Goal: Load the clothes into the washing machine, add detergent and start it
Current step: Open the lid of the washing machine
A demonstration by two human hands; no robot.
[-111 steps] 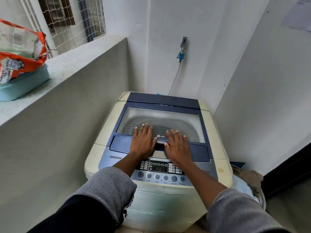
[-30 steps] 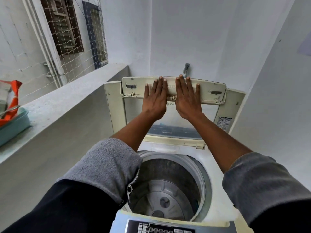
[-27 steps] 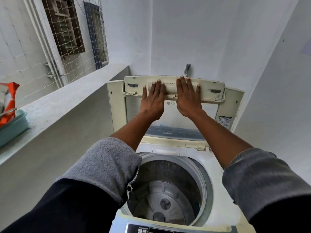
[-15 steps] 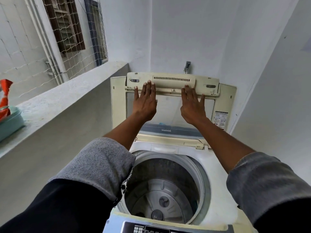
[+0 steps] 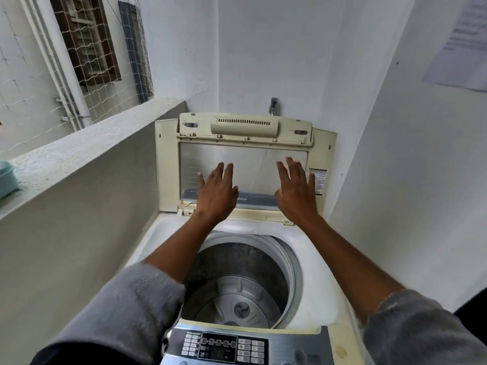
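While the cream top-loading washing machine [image 5: 313, 280] stood in the corner beside the grey concrete ledge [image 5: 79, 143], its cream, clear-paned folding lid [image 5: 168, 167] stood upright at the back, above the open grey steel drum [image 5: 237, 293]. The silver control panel [image 5: 226, 349] sat nearest you. Your left hand [image 5: 217, 193] and right hand [image 5: 296, 192] were before the pane, fingers straight and spread, gripping nothing; whether they touched it was too blurred to tell.

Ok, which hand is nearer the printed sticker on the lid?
The right hand, open beside the sticker at the right edge of the lid; the left hand sits left of centre.
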